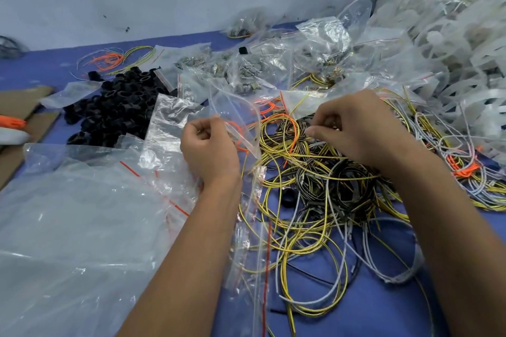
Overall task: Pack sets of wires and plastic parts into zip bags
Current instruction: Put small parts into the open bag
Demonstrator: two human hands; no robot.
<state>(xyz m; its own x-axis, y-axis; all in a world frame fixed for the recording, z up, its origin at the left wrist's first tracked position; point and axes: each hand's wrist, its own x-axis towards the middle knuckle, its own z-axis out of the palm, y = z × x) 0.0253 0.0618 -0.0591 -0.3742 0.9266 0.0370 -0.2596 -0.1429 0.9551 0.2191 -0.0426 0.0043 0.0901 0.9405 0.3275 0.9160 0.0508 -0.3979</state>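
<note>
My left hand [209, 149] pinches the edge of a small clear zip bag [235, 117], fingers curled on the plastic; the bag stands up and to the right of that grip, with an orange wire [235, 128] showing through it. My right hand [356, 128] is clenched on thin wires, thumb and fingertips pinching strands at the top of the wire tangle [315, 186] — yellow, black, grey and orange loops spreading below and between both grips across the blue worktop [369, 295]. Left of the left grip lies a large crumpled plastic bag [68, 213], and beyond it a heap of black plastic rings [115, 107]. Above both grips sit filled zip bags [246, 71]. Right of the right grip — white plastic parts [451, 63] piled in clear bags.
</note>
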